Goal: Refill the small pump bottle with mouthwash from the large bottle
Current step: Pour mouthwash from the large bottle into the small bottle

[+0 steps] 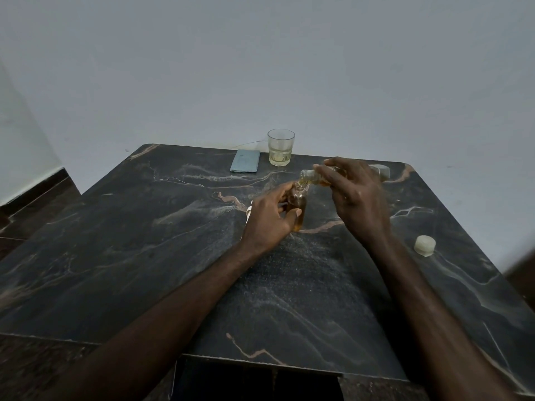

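Pouring: the right hand (356,195) grasps the large bottle (311,175), tipped almost flat, its open mouth just above the neck of the small bottle (298,202).
Grip: the left hand (269,218) wraps thumb and fingers round the small bottle, which stands upright on the dark marble table (144,241), partly filled with amber liquid.
Cap: a white cap (424,246) lies on the table to the right, well apart from both hands.
Far edge: a glass (280,147) holds a little pale liquid; a flat blue-grey item (245,161) lies just beside it.

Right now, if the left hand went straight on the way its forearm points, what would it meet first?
Likely the large bottle, tilted in the right hand just beyond the small pump bottle the left hand grips; depth is unclear from one view.
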Motion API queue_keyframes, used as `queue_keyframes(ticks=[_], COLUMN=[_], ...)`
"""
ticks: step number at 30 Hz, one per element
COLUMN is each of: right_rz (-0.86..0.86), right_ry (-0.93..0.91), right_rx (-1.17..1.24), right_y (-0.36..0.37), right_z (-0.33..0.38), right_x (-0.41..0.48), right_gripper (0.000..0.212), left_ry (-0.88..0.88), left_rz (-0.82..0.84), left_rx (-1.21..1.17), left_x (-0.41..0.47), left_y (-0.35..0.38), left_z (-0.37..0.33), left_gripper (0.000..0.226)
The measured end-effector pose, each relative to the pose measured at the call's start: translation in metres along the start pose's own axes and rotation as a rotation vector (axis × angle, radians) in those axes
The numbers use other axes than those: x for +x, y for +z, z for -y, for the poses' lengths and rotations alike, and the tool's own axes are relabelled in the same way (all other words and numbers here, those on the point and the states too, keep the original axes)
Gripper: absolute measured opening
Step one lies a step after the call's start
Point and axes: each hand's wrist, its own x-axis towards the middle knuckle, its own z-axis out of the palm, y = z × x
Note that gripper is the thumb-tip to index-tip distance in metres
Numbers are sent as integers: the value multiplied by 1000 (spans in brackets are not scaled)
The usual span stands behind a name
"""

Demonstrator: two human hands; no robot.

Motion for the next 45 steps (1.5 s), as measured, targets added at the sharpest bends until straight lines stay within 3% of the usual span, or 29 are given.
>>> queue_keyframes(ticks=[45], right_rz=[1], right_ry=[3], right_rx=[6], right_y=[0], right_z=[0], right_x=[0], right_gripper=[53], left_ry=[-5], left_rz=[26], left_rx=[-1], left_x=[2], left_y=[1], left_z=[3], left_gripper=[62])
